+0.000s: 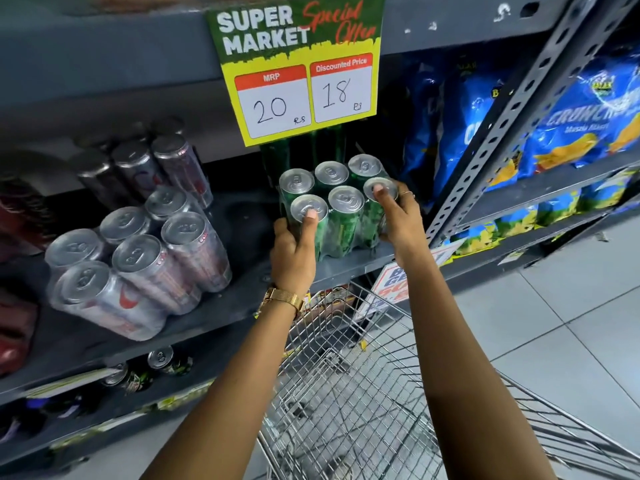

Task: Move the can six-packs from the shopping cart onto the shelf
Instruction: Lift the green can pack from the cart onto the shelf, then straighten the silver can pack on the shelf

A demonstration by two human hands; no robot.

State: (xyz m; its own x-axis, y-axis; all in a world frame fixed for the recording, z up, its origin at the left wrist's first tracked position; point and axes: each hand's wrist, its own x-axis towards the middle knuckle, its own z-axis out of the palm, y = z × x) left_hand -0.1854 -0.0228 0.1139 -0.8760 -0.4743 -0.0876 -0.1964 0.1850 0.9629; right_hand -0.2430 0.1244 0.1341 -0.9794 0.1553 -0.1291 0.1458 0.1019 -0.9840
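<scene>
Grey steel shelf (221,306) runs along the aisle under a yellow price sign (298,71). Green six-pack (341,206) stands upright at the front edge of the shelf, directly ahead of both hands, long side running left to right. Left hand (294,244) clasps the near-left can, thumb on its lid. Right hand (398,216) clasps the near-right can, thumb likewise on top. Silver six-pack (138,258) sits just beside, to the left. Shopping cart (346,393) below appears empty. Judgement: pack needs pushing straight back.
</scene>
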